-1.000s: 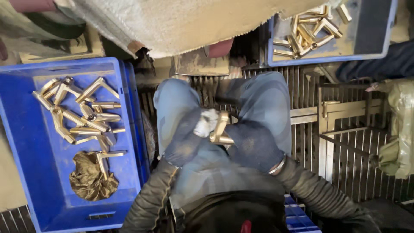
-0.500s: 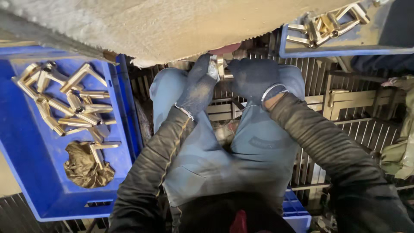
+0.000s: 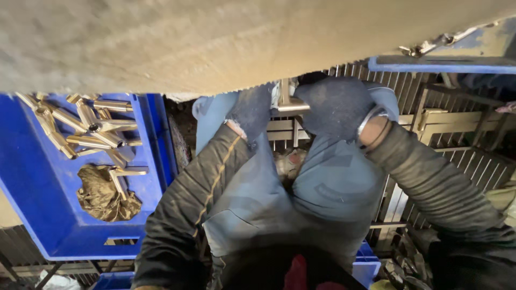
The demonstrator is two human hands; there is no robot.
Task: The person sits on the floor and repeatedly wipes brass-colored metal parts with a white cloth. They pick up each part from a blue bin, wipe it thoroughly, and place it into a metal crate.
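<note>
Overhead, pale worktop edge [image 3: 215, 43] hiding glove tips. Left, blue crate [image 3: 37, 215] of brass fittings [image 3: 88, 131], rag [image 3: 102, 198] inside. Centre, above knees: right hand [image 3: 336, 107] gripping brass T-fitting [image 3: 287, 102]; left hand [image 3: 252, 110] apparently closed on it, partly hidden.

Dark-gloved hands [image 3: 301, 110] hold a brass-coloured fitting [image 3: 287, 101]; blue crate [image 3: 43, 215] holds golden fittings [image 3: 88, 129].
</note>
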